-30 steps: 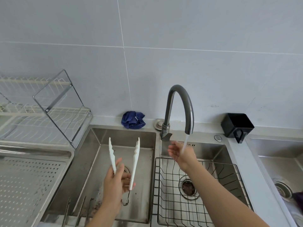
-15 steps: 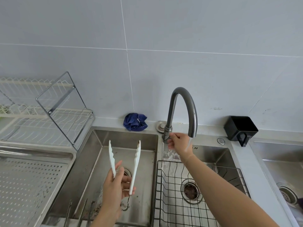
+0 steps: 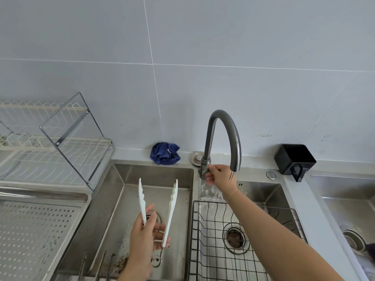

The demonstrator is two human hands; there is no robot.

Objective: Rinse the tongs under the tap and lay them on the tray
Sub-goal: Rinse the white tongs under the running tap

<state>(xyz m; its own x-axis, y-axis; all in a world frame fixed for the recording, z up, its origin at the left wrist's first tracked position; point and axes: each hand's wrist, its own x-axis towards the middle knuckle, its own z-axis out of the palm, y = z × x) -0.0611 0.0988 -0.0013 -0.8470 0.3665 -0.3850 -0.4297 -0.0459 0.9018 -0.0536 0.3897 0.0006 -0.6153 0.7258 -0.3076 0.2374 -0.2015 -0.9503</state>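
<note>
White tongs (image 3: 171,209) with a metal hinge end stand spread open, tips pointing away, over the left sink basin (image 3: 113,203). My left hand (image 3: 145,238) grips them near the hinge. My right hand (image 3: 221,175) is closed around the lever at the base of the grey curved tap (image 3: 222,138). Only a thin trickle of water shows under the spout, and the wall behind the wire basket is wet. The perforated steel tray (image 3: 30,236) lies to the left of the sink.
A black wire basket (image 3: 215,252) sits in the right basin. A blue cloth (image 3: 164,153) lies behind the sink, a black holder (image 3: 294,161) at the right. A white dish rack (image 3: 42,151) with a clear panel stands at the left. Several utensils lie at the left basin's front edge.
My right hand moved from under the running water to the tap lever and closed on it. The stream has thinned to a trickle. The tongs stayed nearly still.
</note>
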